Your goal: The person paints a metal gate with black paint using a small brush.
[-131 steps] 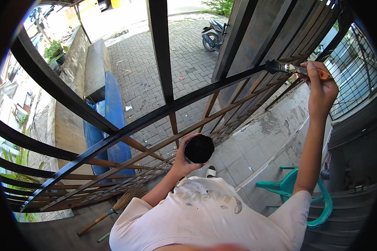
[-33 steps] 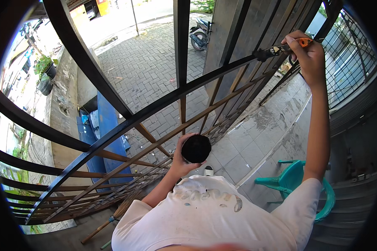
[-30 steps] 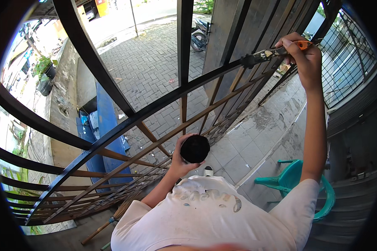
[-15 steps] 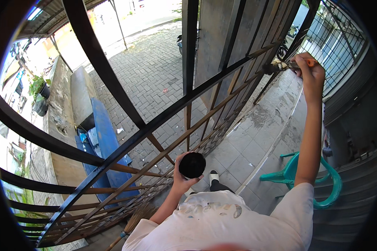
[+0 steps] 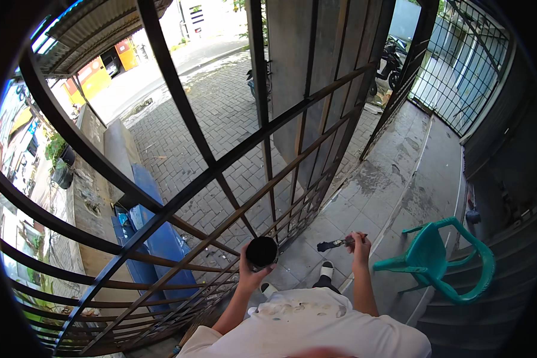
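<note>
My left hand (image 5: 250, 273) is wrapped round a cup-like container (image 5: 262, 253) with a dark, black inside, held beside the lower bars of a metal gate. In my right hand (image 5: 359, 246) is a paintbrush (image 5: 334, 244), gripped by its handle, its dark bristles pointing left toward the container. The brush is apart from both container and gate. Black and brown bars make up the tall gate (image 5: 218, 169), which stretches from the lower left to the upper right in front of me. What lies deep in the container is too dark to tell.
A green plastic chair (image 5: 426, 262) stands at my right on the tiled floor (image 5: 364, 203). Beyond the gate are a blue bench-like object (image 5: 155, 238), a low wall (image 5: 89, 191) and paving (image 5: 185, 119). A motorbike (image 5: 391, 62) is parked at the far right.
My right hand has come down from the upper right part of the gate, bringing the paintbrush closer to the container. My left hand has shifted slightly left and down. The view has turned somewhat.
</note>
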`<move>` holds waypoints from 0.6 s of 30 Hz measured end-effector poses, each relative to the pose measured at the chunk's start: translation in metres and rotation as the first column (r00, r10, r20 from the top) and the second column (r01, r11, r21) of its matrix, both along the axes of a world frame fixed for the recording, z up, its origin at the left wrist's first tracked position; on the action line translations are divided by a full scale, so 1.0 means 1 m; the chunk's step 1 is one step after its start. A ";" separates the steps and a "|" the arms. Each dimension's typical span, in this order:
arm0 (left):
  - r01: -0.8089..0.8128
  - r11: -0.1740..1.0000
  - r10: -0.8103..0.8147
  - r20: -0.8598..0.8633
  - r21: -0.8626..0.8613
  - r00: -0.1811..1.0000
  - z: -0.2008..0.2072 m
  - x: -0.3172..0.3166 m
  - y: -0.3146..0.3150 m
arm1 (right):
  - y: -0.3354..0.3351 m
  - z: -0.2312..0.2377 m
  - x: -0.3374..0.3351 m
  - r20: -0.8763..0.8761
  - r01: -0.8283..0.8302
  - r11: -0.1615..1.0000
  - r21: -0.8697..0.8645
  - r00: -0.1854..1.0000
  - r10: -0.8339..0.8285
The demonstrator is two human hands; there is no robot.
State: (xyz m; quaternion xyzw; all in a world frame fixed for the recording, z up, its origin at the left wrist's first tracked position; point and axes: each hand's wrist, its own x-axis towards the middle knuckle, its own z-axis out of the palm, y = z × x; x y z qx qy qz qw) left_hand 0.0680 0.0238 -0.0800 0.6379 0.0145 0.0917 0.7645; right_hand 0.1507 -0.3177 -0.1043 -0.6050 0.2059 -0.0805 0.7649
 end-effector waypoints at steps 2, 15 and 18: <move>-0.021 0.996 0.021 0.004 0.086 1.000 0.001 0.010 -0.012 | 0.003 0.037 0.022 0.093 -0.199 0.965 -0.174 0.972 0.217; -0.393 0.906 0.293 0.436 0.158 0.851 0.104 0.095 -0.139 | -0.037 0.279 0.100 0.816 -0.476 0.806 -0.352 0.266 0.513; -0.510 0.792 0.251 0.583 0.335 0.773 0.125 0.110 -0.144 | -0.056 0.311 0.107 0.826 -0.437 0.789 -0.433 0.159 0.541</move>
